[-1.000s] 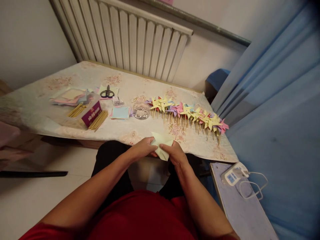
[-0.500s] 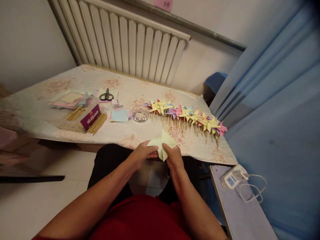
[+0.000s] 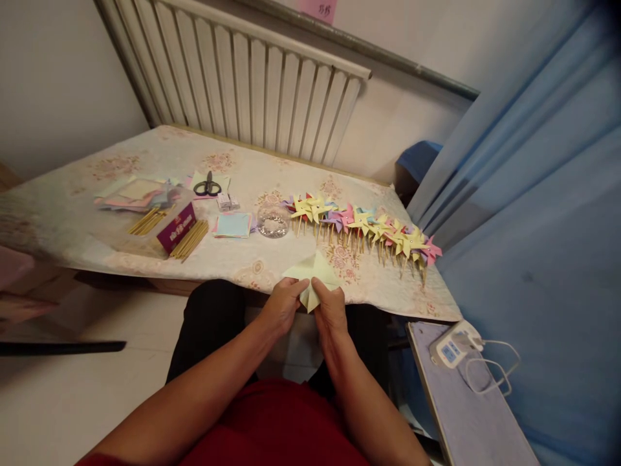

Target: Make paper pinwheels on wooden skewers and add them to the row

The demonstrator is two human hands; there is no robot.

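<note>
Between my two hands is a pale green paper pinwheel head (image 3: 316,266), without a stick that I can see, held over the table's front edge. My left hand (image 3: 285,303) grips its left side, thumb on the front near the middle. On the other side my right hand (image 3: 332,309) pinches it, thumb also close to the centre; the fingers behind the paper are partly hidden. Just beyond lies a round clear dish (image 3: 272,223) with small shiny pieces. To its right a long row of pinwheels on sticks (image 3: 361,223) rests on the tablecloth, in yellow, pink and purple.
On the left are square coloured papers (image 3: 233,224), black scissors (image 3: 207,186), small boxes (image 3: 228,202), a clear container (image 3: 145,241) with sticks, and a stick bundle (image 3: 190,241). A power strip (image 3: 451,346) with a white cable sits on a bench (image 3: 478,414) at right, by a blue curtain (image 3: 533,272).
Both hands have drawn slightly closer together, thumbs nearer each other at the paper's centre. The pale green pinwheel head has turned a little. Things on the table stay put.
</note>
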